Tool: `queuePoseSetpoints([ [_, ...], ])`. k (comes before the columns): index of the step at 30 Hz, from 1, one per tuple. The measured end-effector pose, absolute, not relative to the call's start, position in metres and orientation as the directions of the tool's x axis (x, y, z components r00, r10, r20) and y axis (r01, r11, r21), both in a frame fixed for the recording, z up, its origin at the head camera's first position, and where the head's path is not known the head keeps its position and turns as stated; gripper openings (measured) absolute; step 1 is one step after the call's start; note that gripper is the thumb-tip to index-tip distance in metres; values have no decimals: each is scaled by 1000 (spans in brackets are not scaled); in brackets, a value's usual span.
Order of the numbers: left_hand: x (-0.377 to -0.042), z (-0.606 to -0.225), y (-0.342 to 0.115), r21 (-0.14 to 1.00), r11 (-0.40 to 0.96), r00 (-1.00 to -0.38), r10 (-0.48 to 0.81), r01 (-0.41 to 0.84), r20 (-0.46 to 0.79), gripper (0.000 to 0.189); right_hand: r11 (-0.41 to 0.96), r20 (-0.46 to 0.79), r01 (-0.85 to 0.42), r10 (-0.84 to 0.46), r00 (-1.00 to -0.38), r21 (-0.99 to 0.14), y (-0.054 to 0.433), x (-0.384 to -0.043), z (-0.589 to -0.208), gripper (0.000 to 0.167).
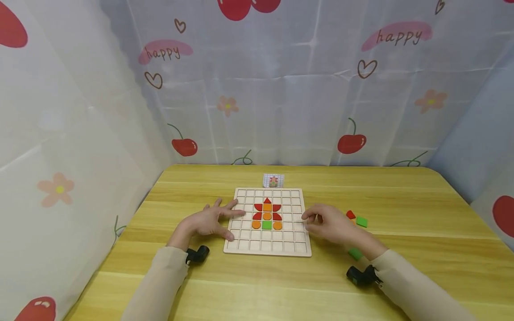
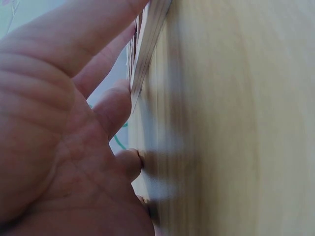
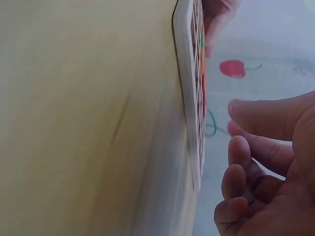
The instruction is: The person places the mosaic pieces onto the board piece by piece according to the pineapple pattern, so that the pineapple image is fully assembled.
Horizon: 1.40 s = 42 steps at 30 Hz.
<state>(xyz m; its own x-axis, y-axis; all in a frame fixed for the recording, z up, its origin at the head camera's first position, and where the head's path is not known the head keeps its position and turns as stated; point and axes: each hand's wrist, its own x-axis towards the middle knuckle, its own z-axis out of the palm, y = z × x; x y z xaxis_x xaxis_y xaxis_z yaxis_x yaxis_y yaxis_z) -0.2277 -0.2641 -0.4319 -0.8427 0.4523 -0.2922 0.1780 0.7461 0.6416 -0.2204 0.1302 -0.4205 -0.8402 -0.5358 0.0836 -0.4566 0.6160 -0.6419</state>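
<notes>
A wooden grid board point(image 1: 295, 247) lies on the table, with red, orange and green pieces set near its middle. Among them are a green square point(image 1: 267, 225), an orange square point(image 1: 267, 207) and a red triangle point(image 1: 267, 200). My left hand point(image 1: 209, 220) spreads its fingers over the board's left side; in the left wrist view, its fingers reach the board's edge point(image 2: 147, 44). At the right edge hovers my right hand point(image 1: 329, 225), fingers loosely bent. The right wrist view shows thumb and forefinger slightly apart, with no piece visible between them.
A small pattern card point(image 1: 273, 180) lies behind the board. Right of it, partly hidden by the right hand and forearm, are loose pieces: a red one point(image 1: 350, 215), a green square point(image 1: 362, 221) and another green piece point(image 1: 355, 254). Printed curtains point(image 1: 265, 89) hang behind the table.
</notes>
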Motion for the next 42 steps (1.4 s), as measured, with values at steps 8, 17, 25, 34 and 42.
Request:
queuePoseSetpoints([
  [8,-229,-432,-266,632,757,-849,437,168,-298,75,610,92,-485,-561,-823,-627,178,-222,-425,22],
  [17,-230,-429,-265,636,750,-841,454,182,-294,76,593,46,-498,-613,-789,-633,218,-213,-423,23],
  [25,-229,-430,-264,637,751,-841,451,176,-299,75,478,36,-526,-715,-699,-703,247,-209,-431,22],
  [34,-228,-429,-265,632,754,-844,448,178,-296,75,370,53,-564,-802,-595,-739,268,-206,-438,28],
  [42,-228,-431,-265,627,754,-838,462,197,-292,75,403,9,-542,-796,-605,-737,270,-205,-438,22],
])
